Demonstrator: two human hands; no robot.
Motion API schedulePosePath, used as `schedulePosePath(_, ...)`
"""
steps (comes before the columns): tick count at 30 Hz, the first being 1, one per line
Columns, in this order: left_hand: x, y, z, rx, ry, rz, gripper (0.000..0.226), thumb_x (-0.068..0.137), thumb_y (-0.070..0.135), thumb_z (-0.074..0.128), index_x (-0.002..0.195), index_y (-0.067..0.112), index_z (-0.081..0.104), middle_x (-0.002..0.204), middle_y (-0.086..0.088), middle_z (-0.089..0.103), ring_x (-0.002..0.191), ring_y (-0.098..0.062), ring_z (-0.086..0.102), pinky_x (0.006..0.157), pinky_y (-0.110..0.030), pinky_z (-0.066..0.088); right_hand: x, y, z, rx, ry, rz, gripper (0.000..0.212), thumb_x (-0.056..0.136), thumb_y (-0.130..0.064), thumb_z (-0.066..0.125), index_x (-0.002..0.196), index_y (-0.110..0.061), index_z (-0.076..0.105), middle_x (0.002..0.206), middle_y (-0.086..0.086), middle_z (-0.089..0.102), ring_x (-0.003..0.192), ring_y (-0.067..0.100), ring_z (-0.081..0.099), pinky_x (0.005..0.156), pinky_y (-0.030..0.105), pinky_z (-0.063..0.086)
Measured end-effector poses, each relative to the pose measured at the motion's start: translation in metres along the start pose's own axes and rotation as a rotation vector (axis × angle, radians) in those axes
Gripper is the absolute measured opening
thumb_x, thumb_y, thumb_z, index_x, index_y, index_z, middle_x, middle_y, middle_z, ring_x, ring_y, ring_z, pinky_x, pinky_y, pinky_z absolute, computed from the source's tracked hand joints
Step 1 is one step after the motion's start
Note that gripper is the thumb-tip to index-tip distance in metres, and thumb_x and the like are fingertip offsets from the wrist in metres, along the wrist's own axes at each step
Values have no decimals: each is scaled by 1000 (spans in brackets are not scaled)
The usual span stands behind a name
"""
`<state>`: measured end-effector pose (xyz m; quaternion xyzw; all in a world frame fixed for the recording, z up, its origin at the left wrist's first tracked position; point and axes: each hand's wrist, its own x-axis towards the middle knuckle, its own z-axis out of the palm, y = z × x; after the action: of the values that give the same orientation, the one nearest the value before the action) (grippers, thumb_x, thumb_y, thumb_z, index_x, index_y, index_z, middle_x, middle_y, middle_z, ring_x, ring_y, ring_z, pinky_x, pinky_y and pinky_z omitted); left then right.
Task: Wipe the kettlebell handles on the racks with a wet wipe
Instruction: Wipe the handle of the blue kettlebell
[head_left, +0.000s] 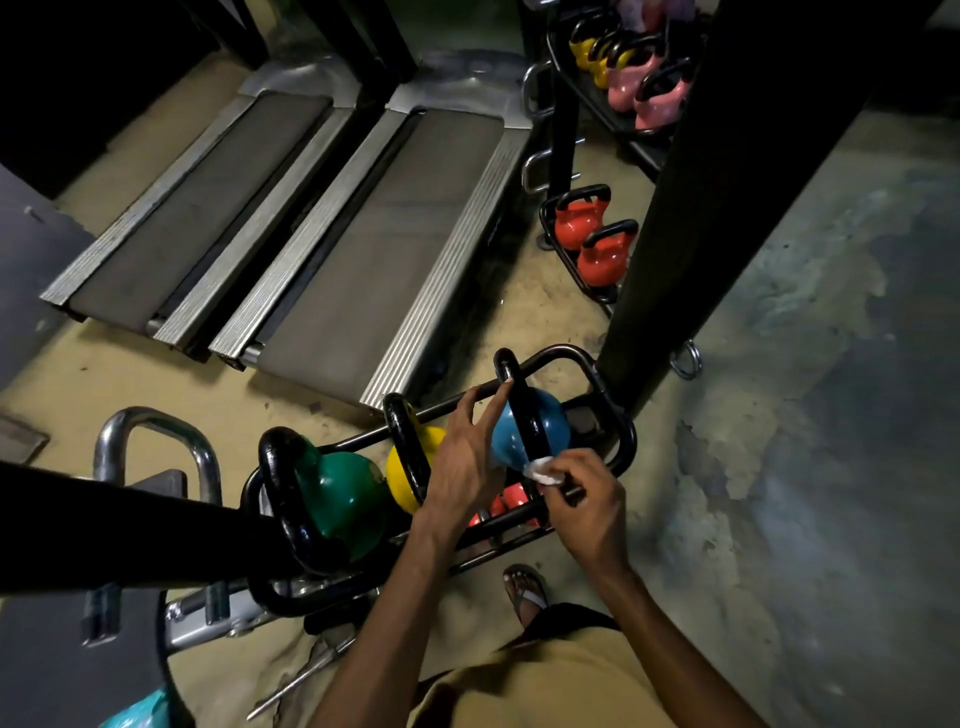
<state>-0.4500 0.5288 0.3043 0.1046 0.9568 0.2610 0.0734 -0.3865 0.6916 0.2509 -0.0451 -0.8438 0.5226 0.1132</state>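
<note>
wet wipe (540, 470) mostly hidden, teal bag (137, 709) cropped

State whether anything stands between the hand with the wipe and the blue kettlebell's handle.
Nothing visible does. The right hand pinches the wet wipe right at the near end of the blue kettlebell's handle. The left hand only touches the handle's far end with straight fingertips, away from the wipe.

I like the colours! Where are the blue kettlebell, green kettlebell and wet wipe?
blue kettlebell (555, 423), head view, on its round body.
green kettlebell (343, 496), head view, on its round body.
wet wipe (540, 472), head view, on the white wad.
</note>
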Motion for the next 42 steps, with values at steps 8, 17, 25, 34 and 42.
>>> schedulePosePath(8,-2,0,15,35,42,-38,124,67,41,91,160,41,8,161,-17,26,140,-37,39,99,-49,53,48,11,-7,86,-145,315,24,90,-4,70,108,-20,74,104,-11,71,100,4,66,85,15,54)
schedulePosePath(17,-1,6,24,86,104,-105,120,68,58,84,160,41,8,159,-14,30,139,-31,42,99,-41,53,106,5,-6,-159,-627,204,19,88,-10,71,94,-27,76,81,-15,70,87,5,69,71,16,49)
schedulePosePath(25,-1,5,26,73,118,-119,120,66,67,80,158,47,5,159,-8,31,141,-26,37,99,-39,54,125,-12,12,322,-537,702,34,92,8,52,104,-13,75,110,18,74,110,33,69,101,43,55)
schedulePosePath(34,-3,10,23,42,111,-143,121,69,60,82,157,50,0,163,-13,25,148,-29,28,106,-39,45,112,-2,-7,48,-656,422,14,96,-9,64,102,-14,75,85,-3,74,77,5,68,68,17,50)
schedulePosePath(42,-3,13,22,60,104,-162,118,69,62,82,158,47,7,163,-15,25,148,-31,30,107,-40,45,156,-17,35,613,-324,916,15,96,2,58,90,-7,68,90,16,71,80,22,66,73,31,55)
